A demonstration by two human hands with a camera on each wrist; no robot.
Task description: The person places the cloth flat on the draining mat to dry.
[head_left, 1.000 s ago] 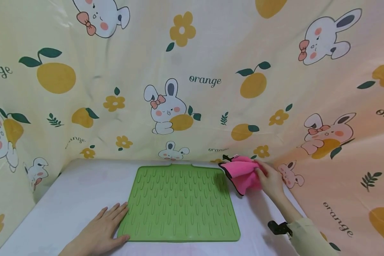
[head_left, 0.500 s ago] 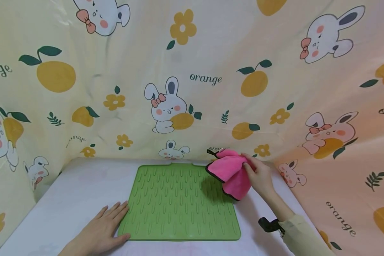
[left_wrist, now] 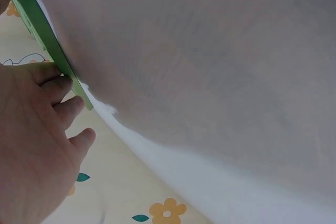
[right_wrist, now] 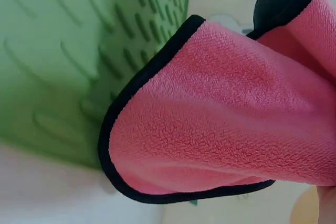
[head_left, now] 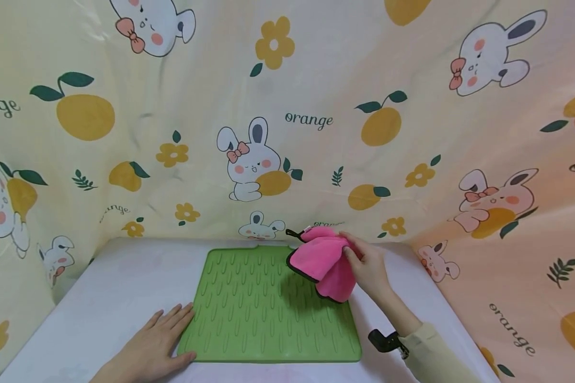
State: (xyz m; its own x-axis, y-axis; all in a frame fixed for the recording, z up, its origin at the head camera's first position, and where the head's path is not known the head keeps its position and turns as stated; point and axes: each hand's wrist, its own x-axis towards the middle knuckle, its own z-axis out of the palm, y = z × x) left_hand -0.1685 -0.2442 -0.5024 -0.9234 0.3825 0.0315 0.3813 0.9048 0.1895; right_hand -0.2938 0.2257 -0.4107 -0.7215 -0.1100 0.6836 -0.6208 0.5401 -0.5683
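A pink cloth with black edging and a black hanging loop is pinched between the thumb and fingers of my right hand. It hangs bunched over the right side of the green ridged mat, casting a shadow there. In the right wrist view the fuzzy pink cloth fills the middle, with the mat behind it. My left hand lies flat on the table, its fingertips and thumb at the mat's left edge. The left wrist view shows the same hand by the mat's green rim.
The mat lies on a white-covered table. Behind and on both sides hangs a sheet printed with rabbits, oranges and flowers. A black wrist device sits at my right sleeve.
My right hand has carried the pink cloth leftward, from beside the mat's right edge to above the mat's right part. The left hand has stayed in place.
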